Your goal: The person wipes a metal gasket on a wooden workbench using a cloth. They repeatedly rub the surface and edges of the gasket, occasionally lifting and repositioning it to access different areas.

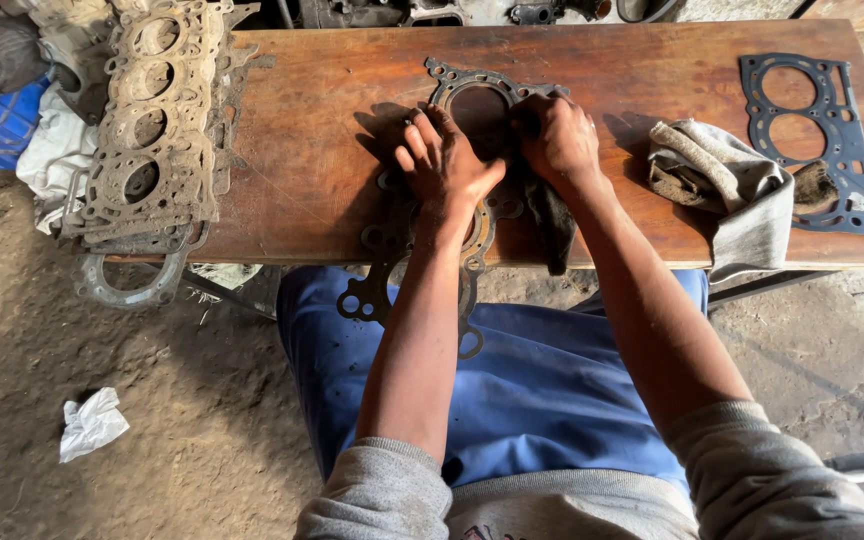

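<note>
L hand lies flat, fingers spread, pinning a dark metal gasket at frame center on the wooden worktop; its lower end hangs off the near edge. R hand has fingers curled round a dark rag, pressed on the gasket. Looks mid-wipe: top part reached, lower part seemingly untouched. Gasket stack upper left, another gasket upper right.

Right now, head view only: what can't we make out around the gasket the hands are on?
- Gasket: its middle is hidden under the left hand and right hand; its lower end hangs past the bench edge.
- Dark rag: its upper part is covered by the right hand, so the grip is unclear.
- Stack of gaskets: overlapping, count unreadable.
- Engine parts: cut off by the top edge.
</note>
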